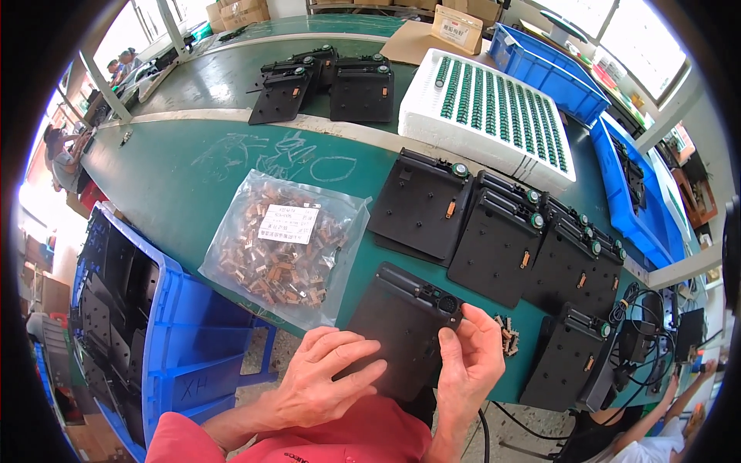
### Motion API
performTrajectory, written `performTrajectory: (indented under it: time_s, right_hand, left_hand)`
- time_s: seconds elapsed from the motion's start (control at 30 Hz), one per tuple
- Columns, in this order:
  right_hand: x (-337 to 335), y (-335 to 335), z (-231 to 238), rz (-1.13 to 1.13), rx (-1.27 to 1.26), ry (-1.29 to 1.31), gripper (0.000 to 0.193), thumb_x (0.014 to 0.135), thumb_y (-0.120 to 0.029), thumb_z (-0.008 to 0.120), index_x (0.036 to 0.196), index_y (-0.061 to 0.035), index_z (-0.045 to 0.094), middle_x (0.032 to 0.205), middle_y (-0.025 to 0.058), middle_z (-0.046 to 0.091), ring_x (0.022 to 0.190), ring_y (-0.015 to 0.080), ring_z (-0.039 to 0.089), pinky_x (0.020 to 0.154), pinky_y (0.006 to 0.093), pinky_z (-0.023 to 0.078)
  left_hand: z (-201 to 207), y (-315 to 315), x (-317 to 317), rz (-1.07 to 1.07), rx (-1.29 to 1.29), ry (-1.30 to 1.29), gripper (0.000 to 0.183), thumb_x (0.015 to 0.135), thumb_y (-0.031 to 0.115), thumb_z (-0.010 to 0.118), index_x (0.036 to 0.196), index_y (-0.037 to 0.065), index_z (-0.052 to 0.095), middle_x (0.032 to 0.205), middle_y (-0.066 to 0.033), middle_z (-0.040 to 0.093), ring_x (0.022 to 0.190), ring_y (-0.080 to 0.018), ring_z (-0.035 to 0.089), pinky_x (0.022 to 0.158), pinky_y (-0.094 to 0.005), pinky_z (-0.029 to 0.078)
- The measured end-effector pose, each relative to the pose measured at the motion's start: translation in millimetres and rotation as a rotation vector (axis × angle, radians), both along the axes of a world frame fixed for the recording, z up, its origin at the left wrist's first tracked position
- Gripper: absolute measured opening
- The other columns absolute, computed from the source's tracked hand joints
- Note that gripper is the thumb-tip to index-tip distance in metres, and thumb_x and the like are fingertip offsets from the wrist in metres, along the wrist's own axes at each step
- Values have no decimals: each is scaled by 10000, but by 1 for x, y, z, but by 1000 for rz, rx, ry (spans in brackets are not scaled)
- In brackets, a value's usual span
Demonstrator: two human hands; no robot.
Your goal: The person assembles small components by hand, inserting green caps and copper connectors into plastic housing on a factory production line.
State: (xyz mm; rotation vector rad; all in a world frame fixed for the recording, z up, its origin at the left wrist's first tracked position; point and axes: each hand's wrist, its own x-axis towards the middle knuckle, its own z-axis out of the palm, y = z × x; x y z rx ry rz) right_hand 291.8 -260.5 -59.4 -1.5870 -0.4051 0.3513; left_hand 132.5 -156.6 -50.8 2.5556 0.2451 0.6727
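Observation:
A black plastic panel (392,328) with a raised ribbed bar along its far edge is tilted over the table's near edge, in front of me. My right hand (472,363) pinches its right edge beside a round black socket, thumb on top. My left hand (320,378) holds the lower left side, fingers lying apart over the surface; what lies under them is hidden. Just beyond sits a clear plastic bag (332,201) full of small copper-and-metal parts, with a white label. Right of the panel is a little pile of similar loose parts (507,336).
Several black panels (421,212) with green round pieces lie along the right; more panels (363,92) lie farther back. A white foam tray (417,116) holds rows of green pieces. Blue bins (548,81) stand at right, a blue crate (193,347) at left. Black cables (644,309) coil at right.

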Motion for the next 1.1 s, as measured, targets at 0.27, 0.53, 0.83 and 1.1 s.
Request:
performTrajectory:
  time_s: [0.27,0.53,0.83,1.1]
  right_hand:
    - [-2,13,1,11,-306,-391,215,825,39,647,1040,26,643,938,148,671,753,228,659,677,318,539]
    - [-3,14,-2,21,-392,-784,179,808,12,660,987,18,665,973,144,682,855,306,647,730,369,524]
    - [-5,3,-2,45,-288,-740,161,785,18,676,945,6,665,956,130,685,849,310,643,733,371,520]
    - [-6,0,-9,12,-147,-674,204,735,61,681,926,-7,665,920,127,683,812,319,643,712,377,519]
  left_hand:
    - [-11,-2,2,59,13,-11,424,638,133,813,1040,88,684,1137,-94,611,996,-273,585,816,-406,458]
    - [-8,1,7,105,51,19,379,639,111,801,1000,74,687,1125,-100,608,996,-275,587,804,-399,459]
    - [-4,6,9,39,69,67,328,679,117,742,994,59,673,1139,-99,588,1033,-263,570,853,-403,456]
    - [30,22,11,37,87,89,416,673,150,802,1055,61,665,1160,-119,611,1009,-306,606,840,-411,489]
